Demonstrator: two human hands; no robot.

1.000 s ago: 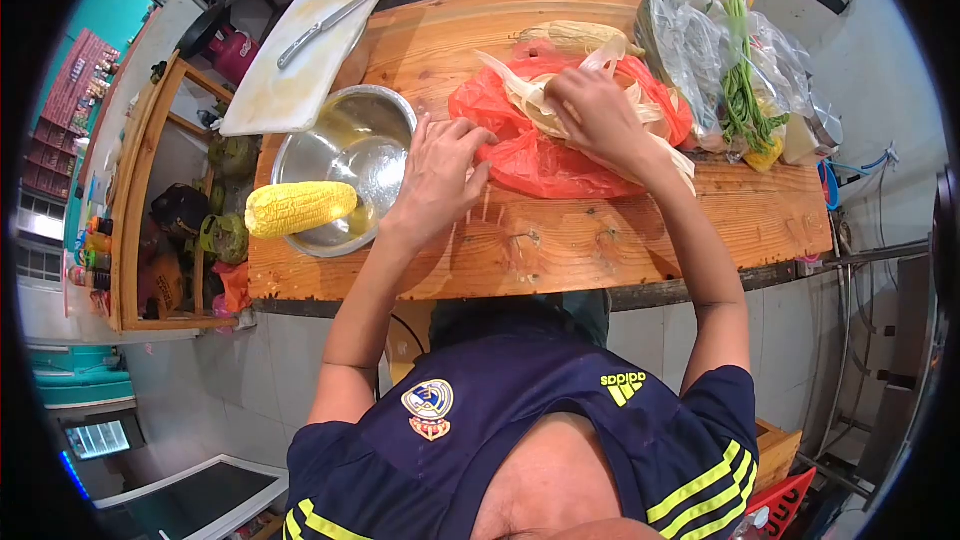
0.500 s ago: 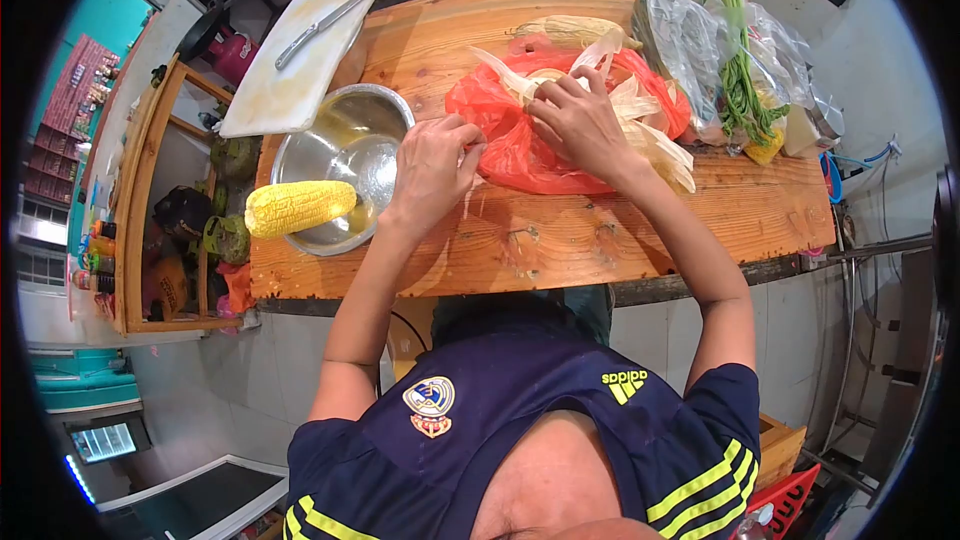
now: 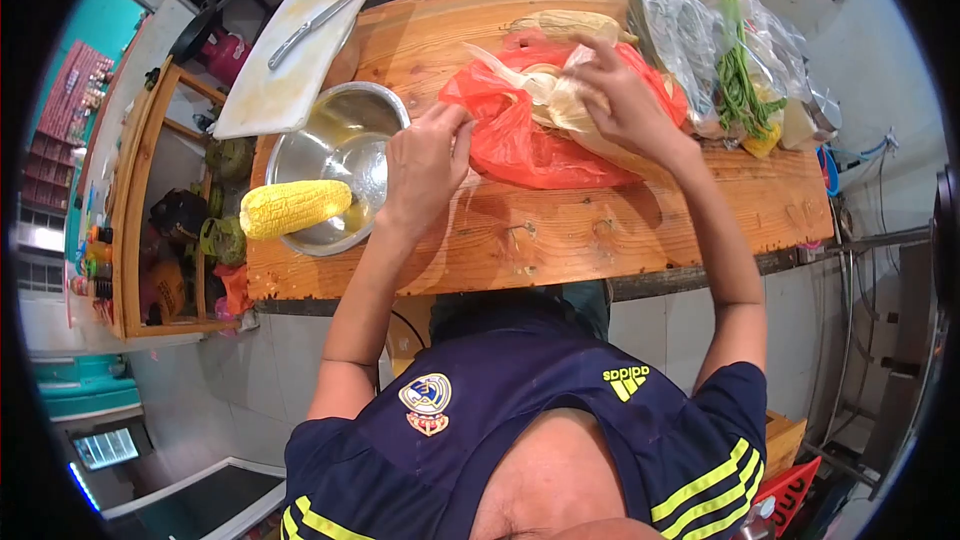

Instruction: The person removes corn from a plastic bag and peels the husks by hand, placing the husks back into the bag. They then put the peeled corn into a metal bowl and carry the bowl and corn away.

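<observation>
A red plastic bag (image 3: 505, 145) lies on the wooden table with pale corn husks (image 3: 545, 90) in its opening. My left hand (image 3: 428, 160) is closed at the bag's left edge, pinching the red plastic. Over the husks at the bag's right side is my right hand (image 3: 625, 105), its fingers apart and holding nothing that I can see. To the left of my left hand, a peeled yellow corn cob (image 3: 295, 208) rests across the rim of a metal bowl (image 3: 392, 105).
A white cutting board (image 3: 262, 100) with a knife (image 3: 305, 33) on it stands at the back left. An unpeeled corn cob (image 3: 565, 24) lies behind the bag. Clear plastic bags (image 3: 675, 40) and green vegetables (image 3: 738, 80) are at the right.
My right hand has lifted a little and its fingers have spread. The husks that hung over the bag's right side now lie inside it. My left hand has barely moved.
</observation>
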